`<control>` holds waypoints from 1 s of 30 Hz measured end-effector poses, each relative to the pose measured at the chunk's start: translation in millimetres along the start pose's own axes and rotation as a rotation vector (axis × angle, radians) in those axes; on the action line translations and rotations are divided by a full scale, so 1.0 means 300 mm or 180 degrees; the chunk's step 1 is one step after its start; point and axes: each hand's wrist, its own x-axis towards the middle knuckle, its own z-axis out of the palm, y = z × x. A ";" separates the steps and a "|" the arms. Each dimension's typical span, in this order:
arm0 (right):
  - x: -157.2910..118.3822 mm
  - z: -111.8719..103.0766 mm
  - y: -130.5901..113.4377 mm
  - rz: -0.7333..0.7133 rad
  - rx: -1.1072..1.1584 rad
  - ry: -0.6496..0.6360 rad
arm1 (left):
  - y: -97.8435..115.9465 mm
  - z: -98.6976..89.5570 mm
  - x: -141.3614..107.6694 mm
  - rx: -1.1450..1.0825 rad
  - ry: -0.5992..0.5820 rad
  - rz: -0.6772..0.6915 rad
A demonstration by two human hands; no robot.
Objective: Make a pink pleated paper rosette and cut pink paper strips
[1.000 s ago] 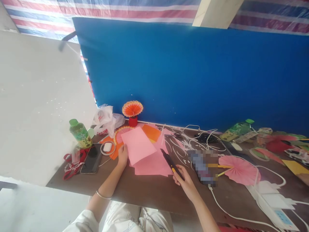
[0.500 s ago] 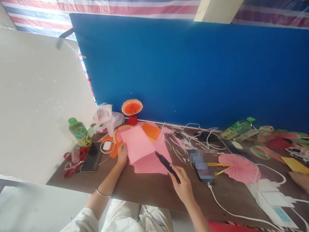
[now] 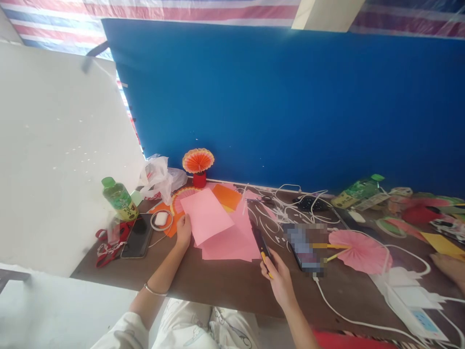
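Note:
My left hand [image 3: 184,231] grips the left edge of a pink paper sheet [image 3: 207,215], fingers closed on it. The sheet is tilted above more pink paper [image 3: 232,247] lying on the table. In my right hand [image 3: 278,274] is a black and yellow tool that looks like a utility knife [image 3: 260,242], pointing away from me, just right of the pink paper. No blade can be made out. Behind the sheet lie orange paper [image 3: 227,196] and a pleated paper fan with a yellow edge [image 3: 178,201], partly covered.
A round orange paper fan [image 3: 198,161] stands on a red base at the back. Left are a green bottle [image 3: 121,199] and a dark phone [image 3: 137,237]. Right are white cables [image 3: 279,213], a blurred-screen phone [image 3: 303,249], a pink fan [image 3: 363,252], a power strip [image 3: 417,315] and another person's hand [image 3: 448,266].
My right hand has drawn the knife back to the right, off the pink paper, and turned it so its yellow parts show. My left hand and the sheet have hardly moved.

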 end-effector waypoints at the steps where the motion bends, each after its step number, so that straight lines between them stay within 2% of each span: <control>1: -0.002 0.000 0.001 0.0210 0.0369 -0.0090 | 0.001 0.000 0.000 0.0008 0.0013 -0.0002; 4: -0.011 -0.001 0.008 0.0528 0.0775 -0.0187 | 0.007 0.000 0.000 0.0026 0.0043 -0.0017; 7: -0.022 -0.002 0.014 0.0488 0.0038 -0.0005 | 0.012 -0.001 -0.003 0.0025 0.0048 -0.0036; 9: -0.028 -0.002 0.015 0.0095 -0.0654 0.0130 | 0.015 -0.001 -0.006 0.0014 0.0040 -0.0042; 13: -0.031 -0.007 0.026 -0.1098 -0.1685 0.0111 | 0.013 0.000 -0.006 0.0000 0.0045 -0.0064; 16: -0.029 -0.020 0.044 -0.1581 -0.2343 0.0224 | 0.006 -0.002 -0.002 -0.0022 0.0050 -0.0075; 21: -0.028 -0.048 0.070 -0.1916 -0.3056 0.0473 | -0.001 -0.006 0.001 -0.0038 0.0016 -0.0054; 30: -0.028 -0.062 0.085 -0.1975 -0.3250 0.0513 | 0.019 -0.003 -0.006 0.0016 0.0032 -0.0036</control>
